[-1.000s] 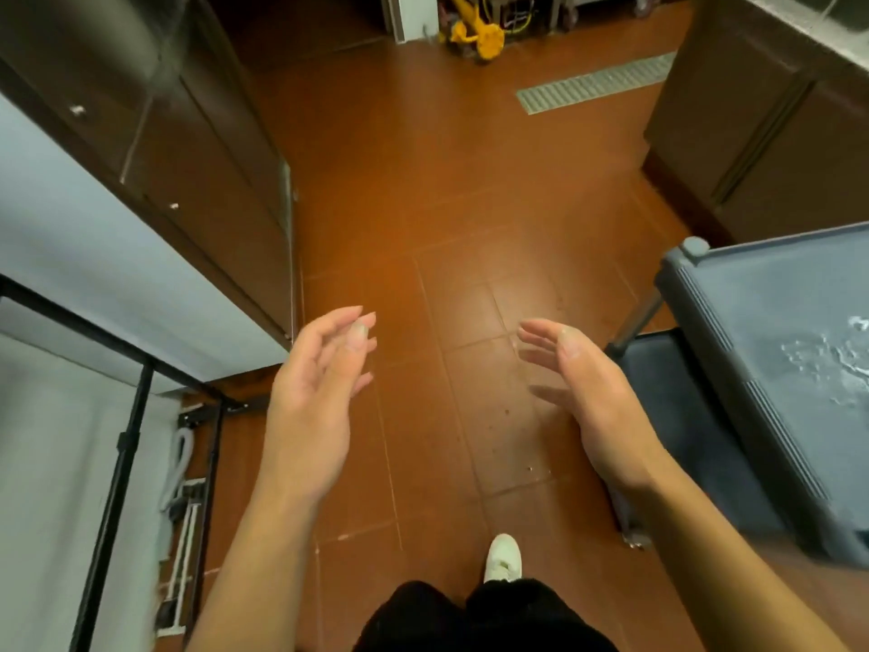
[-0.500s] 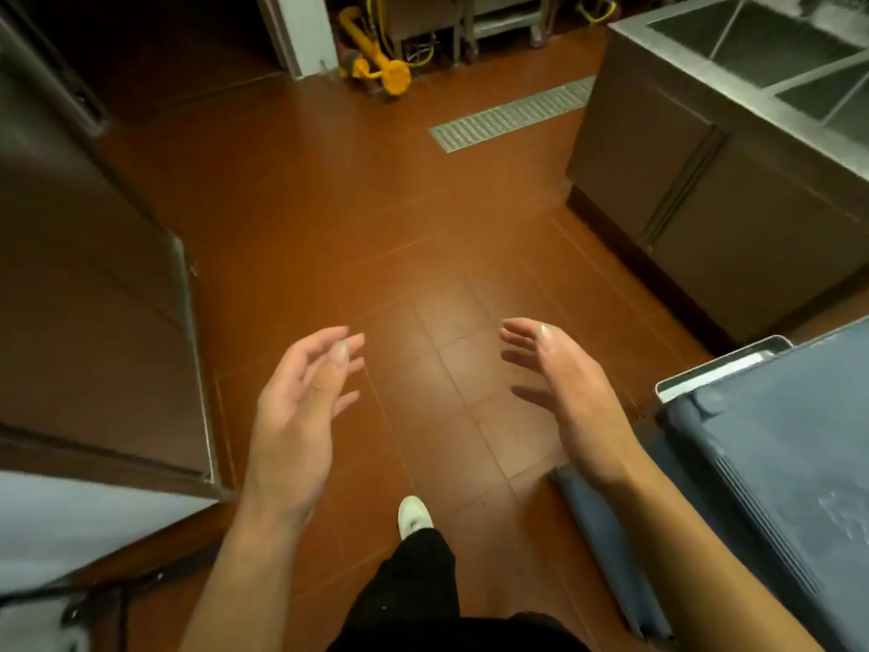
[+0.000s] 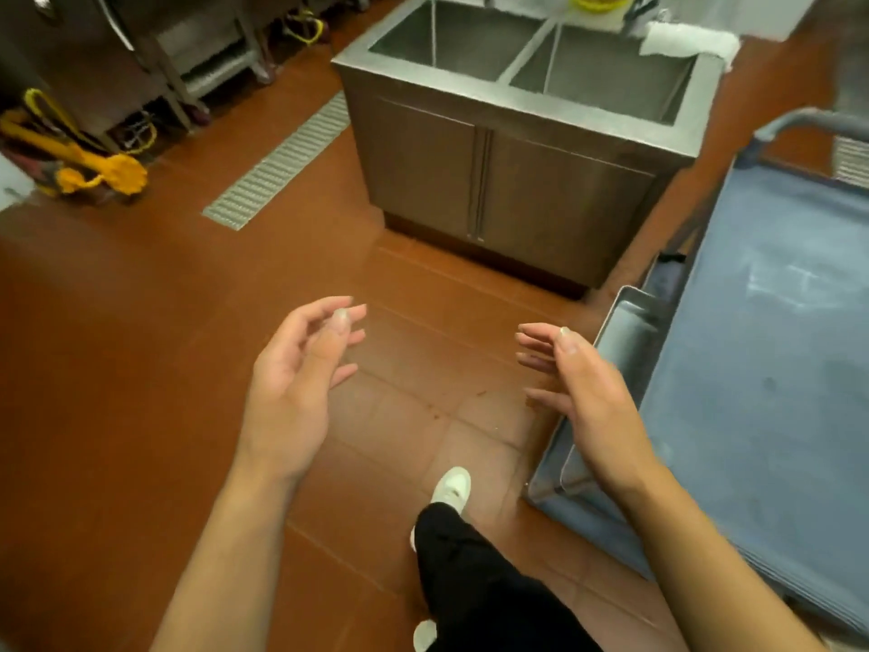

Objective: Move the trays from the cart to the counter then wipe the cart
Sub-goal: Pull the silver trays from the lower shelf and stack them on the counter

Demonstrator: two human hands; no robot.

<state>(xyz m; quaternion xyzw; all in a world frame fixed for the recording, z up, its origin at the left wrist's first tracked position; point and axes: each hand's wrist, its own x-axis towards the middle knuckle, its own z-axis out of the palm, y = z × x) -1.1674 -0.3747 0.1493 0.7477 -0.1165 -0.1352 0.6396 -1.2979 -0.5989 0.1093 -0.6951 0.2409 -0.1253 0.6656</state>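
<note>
— What is underfoot?
— A floor of reddish-brown square tiles (image 3: pixel 141 345), with a long grey metal drain grate (image 3: pixel 282 162) set into it, running diagonally.

— And the furniture?
— A stainless-steel double-basin sink unit (image 3: pixel 512 105) with two brown cabinet doors (image 3: pixel 479 185) below. A white cloth (image 3: pixel 686 42) lies over its far right rim.

— Anything at the left?
— Dark metal equipment on legs (image 3: pixel 155 44), with a yellow hose and fitting (image 3: pixel 89 169) lying on the floor just beside it.
</note>
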